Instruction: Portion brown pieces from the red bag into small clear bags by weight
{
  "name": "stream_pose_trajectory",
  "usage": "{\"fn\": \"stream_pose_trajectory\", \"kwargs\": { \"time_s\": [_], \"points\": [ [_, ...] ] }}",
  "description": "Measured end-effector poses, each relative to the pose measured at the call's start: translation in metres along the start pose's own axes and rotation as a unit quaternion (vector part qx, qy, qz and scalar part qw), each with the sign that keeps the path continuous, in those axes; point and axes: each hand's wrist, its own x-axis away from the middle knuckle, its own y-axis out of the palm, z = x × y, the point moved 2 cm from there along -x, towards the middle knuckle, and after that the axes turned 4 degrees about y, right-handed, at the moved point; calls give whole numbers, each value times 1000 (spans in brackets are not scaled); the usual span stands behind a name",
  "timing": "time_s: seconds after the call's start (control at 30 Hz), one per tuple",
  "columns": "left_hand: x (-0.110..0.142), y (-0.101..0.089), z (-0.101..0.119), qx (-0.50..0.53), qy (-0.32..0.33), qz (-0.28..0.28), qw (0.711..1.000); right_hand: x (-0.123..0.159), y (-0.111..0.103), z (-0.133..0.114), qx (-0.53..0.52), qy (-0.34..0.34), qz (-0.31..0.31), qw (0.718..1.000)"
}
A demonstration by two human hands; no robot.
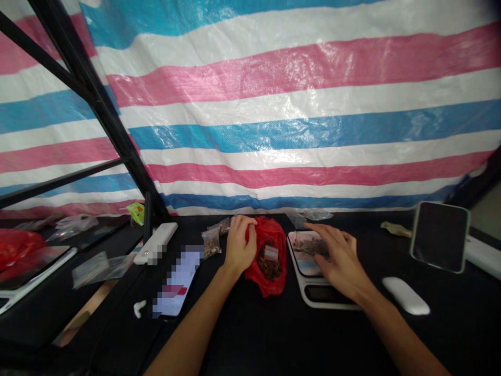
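Note:
A red plastic bag point(277, 230) lies open on the black table, with brown dried bits point(270, 269) and a small clear packet point(271, 254) inside. Curled at the bag's left rim, my left hand point(239, 244) grips its edge. Just right of the bag sits a white kitchen scale point(309, 298) with a shiny weighing plate. Over that plate hovers or rests my right hand point(340, 258), fingers stretched and thumb apart. Beneath its fingers shows something dark and brownish point(309, 245), partly hidden; whether the hand touches it I cannot tell.
Small filled clear bags point(212, 243) lie behind my left hand. A phone point(178, 284), an earbud point(139, 308) and a white device point(157, 243) are to the left. On the right are a white case point(406, 296) and a dark-screened stand point(440, 237). Striped sheeting point(313, 104) hangs behind.

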Motion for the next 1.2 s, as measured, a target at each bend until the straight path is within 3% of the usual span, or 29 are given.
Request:
{"fn": "stream_pose_trajectory", "kwargs": {
  "time_s": [0.1,0.27,0.37,0.83,1.2],
  "points": [
    [-4,-3,-2,1,0,-25,1000,0,-2,2,13,6,17,1000],
    [-9,-8,-6,-19,49,-232,971,0,-3,2,22,12,38,999],
    [-7,-10,-9,-68,64,-289,953,-1,-5,0,25,13,48,998],
    [-3,-7,-14,-113,51,-326,937,-2,-10,-3,36,21,65,997],
    [-2,-6,-18,-106,31,-322,940,-3,-3,-2,48,-23,15,998]
  ]
}}
